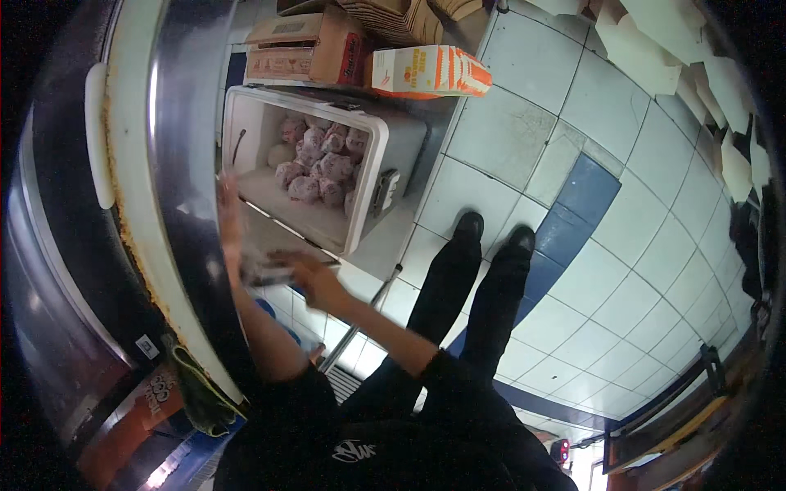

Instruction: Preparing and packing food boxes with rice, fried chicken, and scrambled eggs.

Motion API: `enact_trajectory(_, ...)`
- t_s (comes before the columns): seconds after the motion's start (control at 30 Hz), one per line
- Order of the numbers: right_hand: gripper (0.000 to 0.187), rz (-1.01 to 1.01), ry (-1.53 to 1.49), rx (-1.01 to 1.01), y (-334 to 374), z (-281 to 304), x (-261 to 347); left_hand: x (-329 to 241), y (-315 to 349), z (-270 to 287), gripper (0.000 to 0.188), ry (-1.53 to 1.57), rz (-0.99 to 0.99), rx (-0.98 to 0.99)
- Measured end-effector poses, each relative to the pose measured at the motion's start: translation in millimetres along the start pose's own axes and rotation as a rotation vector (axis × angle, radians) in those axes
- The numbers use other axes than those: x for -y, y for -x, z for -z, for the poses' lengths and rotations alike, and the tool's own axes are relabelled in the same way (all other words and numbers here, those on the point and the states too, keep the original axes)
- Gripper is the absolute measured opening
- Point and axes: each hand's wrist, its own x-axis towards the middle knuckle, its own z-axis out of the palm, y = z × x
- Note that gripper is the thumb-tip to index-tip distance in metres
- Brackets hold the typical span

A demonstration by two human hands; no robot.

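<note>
My left hand (230,217) is raised beside the shiny metal edge at the left, smeared by motion, so its fingers cannot be made out. Lower and to the right, my right hand (309,277) is bent inward with its fingers closed around a blurred greyish thing (264,270) whose kind I cannot make out. Just beyond both hands stands a white-lined cooler box (372,188), its front side open. Inside it lie several round bundles wrapped in printed whitish paper (315,168), heaped toward the far right.
A brown cardboard carton (299,49) and an orange-and-white paper bag (426,71) lie above the cooler. The white appliance edge (135,188), rusty along its rim, rises at my left. A metal rail (348,335) runs below my right arm. White and blue tiles (573,204) cover the floor.
</note>
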Motion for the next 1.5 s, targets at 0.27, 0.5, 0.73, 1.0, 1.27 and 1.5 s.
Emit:
enact_trajectory(0.27,0.045,-0.774,-0.412,0.099,115.5,-100.9,-87.1,-111.7,-48.5,-221.7,0.046,0.110,-0.233,0.302)
enact_trajectory(0.5,0.062,-0.321,0.032,0.232,105.7,-45.3,-21.9,-115.0,-136.6,-336.9,0.043,0.417,-0.318,-0.308)
enact_trajectory(0.73,0.028,-0.525,-0.295,-0.348,90.4,19.8,-38.8,-106.6,-146.1,-356.8,0.043,0.442,-0.447,-0.298)
enact_trajectory(1.0,0.040,-0.258,-0.172,-0.600,21.9,125.8,-23.2,-42.6,-90.2,-324.3,0.057,0.706,-0.257,-0.021)
enact_trajectory(1.27,0.081,-0.278,-0.127,-0.594,-8.0,108.0,-24.0,-18.7,-19.8,-218.3,0.059,1.417,0.013,0.594)
enact_trajectory(1.5,0.076,-0.323,0.022,-0.527,7.3,108.4,-59.8,-10.5,-74.6,-224.7,0.050,1.427,-0.557,1.079)
